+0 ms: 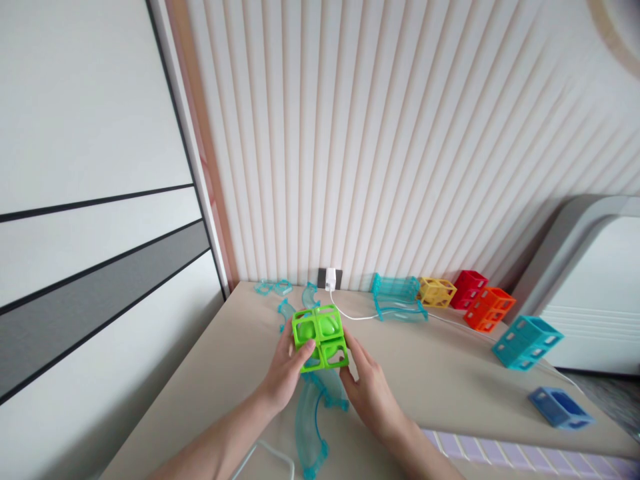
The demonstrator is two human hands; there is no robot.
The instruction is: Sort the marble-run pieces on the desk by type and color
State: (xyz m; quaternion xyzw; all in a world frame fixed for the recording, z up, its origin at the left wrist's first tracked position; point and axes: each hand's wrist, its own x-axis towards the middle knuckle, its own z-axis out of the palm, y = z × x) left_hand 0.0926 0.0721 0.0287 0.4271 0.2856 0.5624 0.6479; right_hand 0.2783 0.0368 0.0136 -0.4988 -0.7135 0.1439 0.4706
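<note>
A bright green block of open-sided cubes (pixel 327 327), two by two across its face, is held above the table between my hands. My left hand (pixel 284 370) grips its left side, the thumb lying over the front face. At its right edge, the fingers of my right hand (pixel 367 380) press against the side and lower corner. Curved clear teal track pieces (pixel 309 423) lie on the table just below and behind the block, partly covered by it.
Smaller teal pieces (pixel 285 287) lie along the back edge of the table (pixel 210 373). Right of the plugged-in white charger (pixel 331 279) stand teal tracks (pixel 397 290) and yellow (pixel 437 292), red (pixel 467 289), orange (pixel 489 309), teal (pixel 527 342) and blue blocks (pixel 561 408). A white cable (pixel 357 317) crosses behind.
</note>
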